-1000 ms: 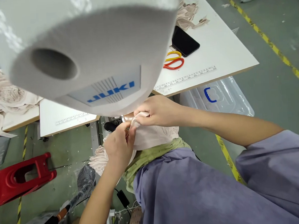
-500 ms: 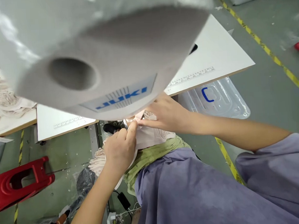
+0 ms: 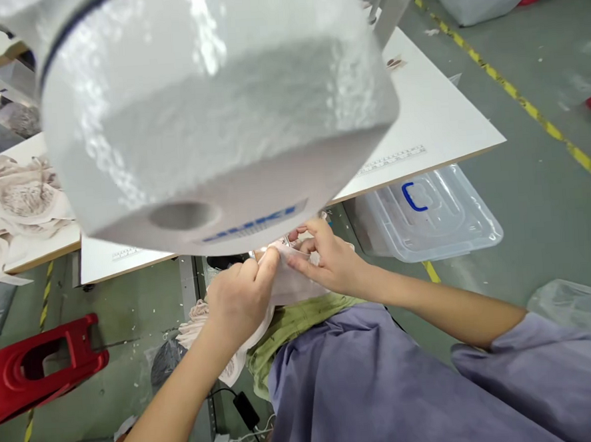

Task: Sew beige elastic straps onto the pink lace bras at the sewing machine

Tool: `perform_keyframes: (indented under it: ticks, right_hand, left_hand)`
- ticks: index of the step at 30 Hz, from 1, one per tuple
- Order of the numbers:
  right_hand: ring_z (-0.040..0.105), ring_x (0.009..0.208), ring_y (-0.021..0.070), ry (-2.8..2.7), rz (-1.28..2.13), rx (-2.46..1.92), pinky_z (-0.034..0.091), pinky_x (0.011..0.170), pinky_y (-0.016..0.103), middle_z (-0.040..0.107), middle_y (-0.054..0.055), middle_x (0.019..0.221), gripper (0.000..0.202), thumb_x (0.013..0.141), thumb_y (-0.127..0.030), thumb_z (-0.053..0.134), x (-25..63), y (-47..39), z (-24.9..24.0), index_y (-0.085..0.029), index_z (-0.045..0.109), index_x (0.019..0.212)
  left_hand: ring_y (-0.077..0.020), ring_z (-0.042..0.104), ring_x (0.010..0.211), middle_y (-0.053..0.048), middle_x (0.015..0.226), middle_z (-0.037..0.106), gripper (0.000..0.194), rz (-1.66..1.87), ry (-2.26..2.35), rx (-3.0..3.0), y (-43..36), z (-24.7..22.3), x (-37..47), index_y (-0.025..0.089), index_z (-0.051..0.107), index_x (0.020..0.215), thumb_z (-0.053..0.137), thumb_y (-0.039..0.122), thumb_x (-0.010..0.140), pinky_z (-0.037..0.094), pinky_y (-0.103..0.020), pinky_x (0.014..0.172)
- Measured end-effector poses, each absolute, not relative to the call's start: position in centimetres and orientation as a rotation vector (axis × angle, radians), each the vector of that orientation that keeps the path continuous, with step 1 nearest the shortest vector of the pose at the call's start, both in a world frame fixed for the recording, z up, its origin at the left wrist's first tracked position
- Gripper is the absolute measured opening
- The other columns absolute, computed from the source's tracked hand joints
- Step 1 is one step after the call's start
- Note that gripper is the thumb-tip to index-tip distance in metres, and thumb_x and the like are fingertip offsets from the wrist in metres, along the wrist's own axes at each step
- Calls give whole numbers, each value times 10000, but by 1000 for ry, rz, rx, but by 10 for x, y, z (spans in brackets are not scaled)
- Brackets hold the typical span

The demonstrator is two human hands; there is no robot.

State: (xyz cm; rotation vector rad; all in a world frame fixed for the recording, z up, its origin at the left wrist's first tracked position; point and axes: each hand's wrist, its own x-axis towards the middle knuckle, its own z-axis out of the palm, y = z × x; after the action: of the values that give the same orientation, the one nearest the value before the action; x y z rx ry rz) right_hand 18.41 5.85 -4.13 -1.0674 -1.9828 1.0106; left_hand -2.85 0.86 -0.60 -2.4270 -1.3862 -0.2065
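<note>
The grey-white head of a JUKI sewing machine (image 3: pixel 239 118) fills the upper view and hides much of the sewing spot. Below its lower edge, pale pink fabric (image 3: pixel 297 287) hangs toward my lap. My left hand (image 3: pixel 242 294) is closed on the left part of this fabric, thumb and forefinger pressed together near the lit needle area. On the other side, my right hand (image 3: pixel 332 255) has its fingers bent and pinches the fabric's edge close to the metal presser parts (image 3: pixel 284 242). The needle itself cannot be made out.
Pale ruffled fabric pieces (image 3: pixel 24 197) lie on the table at left. A clear lidded box (image 3: pixel 435 212) stands below the white tabletop (image 3: pixel 433 99) at right. A red stool (image 3: pixel 44 363) is on the floor at left. A black cable adapter (image 3: pixel 246 411) hangs below.
The view has shifted, so more of the machine's top shows. My right hand has drawn back slightly, its fingers going from stretched flat to a bent pinch. My left hand stays near the needle area.
</note>
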Motion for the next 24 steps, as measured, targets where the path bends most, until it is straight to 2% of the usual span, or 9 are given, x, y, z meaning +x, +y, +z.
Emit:
perform_keyframes:
  ticks: [2, 5, 9, 16, 21, 24]
  right_hand:
    - [621, 782, 159, -2043, 936, -1018, 531, 615, 292, 598, 97, 1184, 427, 947, -328, 596, 186, 61, -42, -238, 485, 1349]
    - [630, 1001, 230, -2100, 760, -944, 570, 799, 354, 604, 98, 1219, 352, 939, -248, 573, 189, 73, -39, -266, 599, 1290]
    - [621, 1128, 271, -2128, 748, -902, 551, 960, 403, 629, 85, 1214, 341, 906, -184, 562, 187, 93, -33, -257, 672, 1220]
    - [668, 1103, 232, -2122, 903, -777, 566, 957, 352, 642, 103, 1311, 323, 850, -186, 528, 177, 118, -25, -160, 739, 1094]
    - [676, 1110, 231, -2128, 907, -805, 555, 1000, 384, 677, 70, 1281, 292, 834, -210, 560, 175, 126, -27, -193, 755, 1050]
    - [673, 1130, 248, -2129, 923, -782, 555, 1012, 407, 670, 67, 1294, 299, 822, -208, 565, 175, 128, -28, -203, 763, 1045]
  left_hand:
    - [-131, 432, 471, 44, 539, 461, 362, -201, -1452, -2380, 3, -3, -18, 186, 630, 1204, 477, 62, 900, 167, -331, 466]
    - [-138, 459, 487, 33, 566, 505, 365, -191, -1555, -2334, -2, -2, -5, 142, 599, 1243, 489, 77, 900, 196, -327, 465]
    - [-134, 439, 455, 30, 544, 496, 309, -200, -1611, -2280, 0, 2, 6, 121, 627, 1150, 475, 60, 888, 196, -323, 454]
    - [-127, 356, 391, 45, 486, 443, 315, -222, -1650, -2173, 7, 11, 14, 120, 653, 1064, 479, 35, 816, 187, -306, 434]
    - [-133, 358, 394, 44, 471, 435, 405, -222, -1694, -2161, 6, 9, 14, 132, 653, 1084, 472, -13, 752, 164, -310, 446]
    - [-140, 364, 396, 37, 462, 428, 402, -211, -1734, -2189, 5, 6, 12, 163, 650, 1096, 484, 3, 767, 146, -312, 454]
